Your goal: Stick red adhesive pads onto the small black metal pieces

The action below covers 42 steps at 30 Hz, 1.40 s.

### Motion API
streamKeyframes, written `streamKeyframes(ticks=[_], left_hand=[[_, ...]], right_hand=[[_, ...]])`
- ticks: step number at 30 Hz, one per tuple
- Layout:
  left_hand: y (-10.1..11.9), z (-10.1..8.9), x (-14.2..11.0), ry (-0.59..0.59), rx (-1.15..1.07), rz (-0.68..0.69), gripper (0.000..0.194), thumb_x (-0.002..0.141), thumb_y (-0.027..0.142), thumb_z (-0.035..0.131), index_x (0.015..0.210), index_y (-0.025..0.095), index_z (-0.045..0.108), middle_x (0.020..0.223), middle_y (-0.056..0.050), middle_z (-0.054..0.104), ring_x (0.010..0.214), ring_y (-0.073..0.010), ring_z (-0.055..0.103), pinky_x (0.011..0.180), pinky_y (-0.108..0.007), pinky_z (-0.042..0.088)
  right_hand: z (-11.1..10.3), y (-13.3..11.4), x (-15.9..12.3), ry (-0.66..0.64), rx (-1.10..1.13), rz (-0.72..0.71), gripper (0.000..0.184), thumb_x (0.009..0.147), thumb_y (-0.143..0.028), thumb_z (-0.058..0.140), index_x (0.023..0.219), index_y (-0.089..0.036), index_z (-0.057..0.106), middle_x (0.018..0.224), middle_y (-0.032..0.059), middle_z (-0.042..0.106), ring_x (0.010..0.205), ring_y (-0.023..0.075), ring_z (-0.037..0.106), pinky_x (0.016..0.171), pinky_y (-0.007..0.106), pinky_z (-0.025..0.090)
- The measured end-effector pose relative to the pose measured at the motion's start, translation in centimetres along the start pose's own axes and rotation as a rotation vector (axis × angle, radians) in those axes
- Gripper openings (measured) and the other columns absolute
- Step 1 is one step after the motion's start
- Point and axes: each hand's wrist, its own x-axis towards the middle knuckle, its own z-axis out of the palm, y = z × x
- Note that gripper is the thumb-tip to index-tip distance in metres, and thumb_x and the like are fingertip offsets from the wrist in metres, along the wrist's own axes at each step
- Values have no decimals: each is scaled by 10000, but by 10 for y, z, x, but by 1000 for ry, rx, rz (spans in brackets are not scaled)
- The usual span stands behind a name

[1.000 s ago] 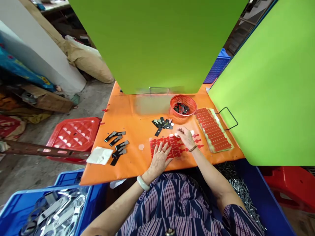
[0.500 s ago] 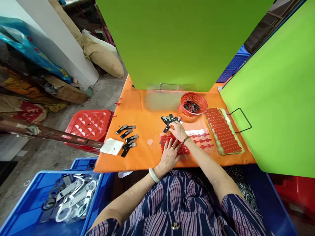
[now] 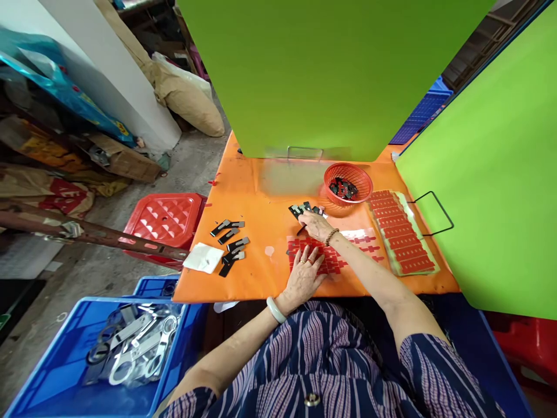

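Note:
My left hand (image 3: 303, 274) lies with fingers spread on a clear sheet of red die-cut stickers (image 3: 333, 262), a white bangle on its wrist. Above it, my right hand (image 3: 317, 225) is closed, fingertips down, on a small flat black piece (image 3: 300, 231), of which only a dark edge shows. Just beyond those fingers is a cluster of black pieces with pale metal tabs (image 3: 300, 209). Off to the left, several black-and-grey flat pieces (image 3: 234, 244) are laid out in a loose column on the orange tabletop (image 3: 256, 273).
A red basket (image 3: 369, 184) of small dark parts stands at the back. A stack of red sticker sheets (image 3: 407, 244) lies on the right, beside green panels (image 3: 491, 191) with wire handles. Left are a white pad (image 3: 203, 258), a red stool (image 3: 165, 217) and a blue bin (image 3: 52, 371) of metal parts.
My right hand has turned further over the black piece, so less of it shows. The left hand stays on the sticker sheet. The whole view has shifted slightly.

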Motion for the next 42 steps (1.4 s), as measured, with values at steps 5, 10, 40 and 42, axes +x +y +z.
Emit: streamKeyframes(ticks=[5,10,40,42], left_hand=[[-3,2,0,55,-99,-10,455,886,343,594,1309,176,577,1473,-127,485,1435,-350,309,1168,-562,237],[-3,-15,0,358,-535,-280,296,917,303,511,1105,138,670,1256,-150,649,1254,-280,549,1095,-460,388],[11,-57,-1,142,-1576,-770,345,558,350,850,712,130,634,571,-20,666,443,-73,542,456,-185,429],[5,-54,-4,167,-1586,-788,322,578,335,840,703,134,622,580,-19,665,449,-73,544,463,-185,431]], right_hand=[[-4,-6,-30,252,162,0,206,834,-39,426,782,-180,567,884,53,551,784,162,522,717,269,406],[-1,-26,-75,635,339,-10,199,880,-107,429,792,-202,579,899,69,560,859,178,575,802,301,486],[16,-53,-127,413,1236,444,214,771,-410,682,856,-225,617,661,-26,595,519,117,527,512,264,463],[17,-48,-128,379,1215,458,234,811,-437,626,920,-230,617,693,-12,626,541,139,573,518,280,489]])
